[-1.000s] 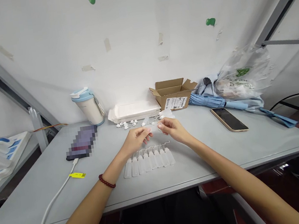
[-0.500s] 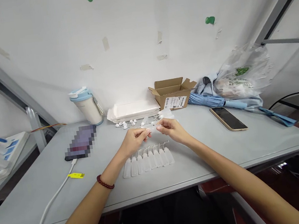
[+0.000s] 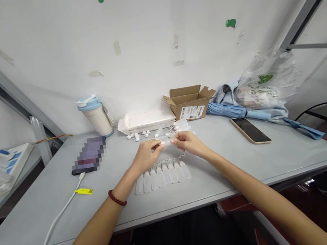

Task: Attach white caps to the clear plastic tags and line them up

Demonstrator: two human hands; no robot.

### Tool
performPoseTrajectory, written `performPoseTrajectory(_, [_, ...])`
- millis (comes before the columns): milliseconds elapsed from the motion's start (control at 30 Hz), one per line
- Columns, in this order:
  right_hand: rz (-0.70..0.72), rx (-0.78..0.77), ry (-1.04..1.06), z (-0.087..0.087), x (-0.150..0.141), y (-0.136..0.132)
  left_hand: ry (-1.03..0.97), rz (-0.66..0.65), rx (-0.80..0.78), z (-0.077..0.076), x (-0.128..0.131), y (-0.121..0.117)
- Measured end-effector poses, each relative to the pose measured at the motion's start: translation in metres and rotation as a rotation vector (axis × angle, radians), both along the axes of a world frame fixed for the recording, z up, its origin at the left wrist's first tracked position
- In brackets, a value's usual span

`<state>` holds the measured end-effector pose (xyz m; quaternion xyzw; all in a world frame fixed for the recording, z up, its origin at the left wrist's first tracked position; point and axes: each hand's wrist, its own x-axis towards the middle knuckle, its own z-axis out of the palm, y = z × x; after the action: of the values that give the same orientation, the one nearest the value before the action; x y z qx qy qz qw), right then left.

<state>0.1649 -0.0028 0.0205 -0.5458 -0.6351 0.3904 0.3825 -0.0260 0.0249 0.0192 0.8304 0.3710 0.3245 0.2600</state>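
My left hand (image 3: 146, 155) and my right hand (image 3: 189, 142) meet above the middle of the table. Pinched between their fingertips is a small translucent plastic bottle (image 3: 167, 141), held roughly level; fingers cover most of it. A white bit shows at the left fingertips, too small to make out. Closer to me lies a row of several similar bottles (image 3: 166, 175), side by side, with thin white strips at their tops. Beyond my hands are several loose white caps (image 3: 137, 136) and a few more translucent bottles (image 3: 183, 126).
Along the wall stand a tumbler (image 3: 98, 117), a stack of white trays (image 3: 148, 119) and an opened cardboard box (image 3: 189, 105). A blue folded umbrella (image 3: 231, 109) and plastic bag (image 3: 266, 80) lie at right. One phone (image 3: 250, 130) lies right; another (image 3: 91, 154), cabled, lies left.
My left hand has turned slightly, its fingers now closer together around the bottle's end. My right fingers have shifted a little. The row of bottles has not moved.
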Motion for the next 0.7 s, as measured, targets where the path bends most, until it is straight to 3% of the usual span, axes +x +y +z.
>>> performPoseTrajectory(167, [0.047, -0.004, -0.132, -0.005, 0.006, 0.002, -0.017, 0.167, 0.01, -0.004, -0.007, 0.011])
performPoseTrajectory(267, [0.115, 0.016, -0.221, 0.003, 0.011, -0.002, 0.012, 0.266, 0.071, -0.009, -0.008, 0.019])
performPoseTrajectory(333, [0.237, -0.04, -0.28, 0.011, 0.014, -0.005, 0.019, 0.297, 0.086, -0.014, -0.005, 0.026])
performPoseTrajectory(467, [0.463, -0.17, -0.406, 0.024, 0.018, -0.011, -0.026, 0.278, 0.048, -0.022, 0.005, 0.041])
performPoseTrajectory(600, [0.534, -0.325, -0.461, 0.026, 0.02, -0.014, -0.062, 0.207, 0.022, -0.025, 0.007, 0.045])
performPoseTrajectory(700, [0.572, -0.439, -0.49, 0.026, 0.021, -0.015, -0.041, 0.24, 0.081, -0.025, 0.001, 0.046])
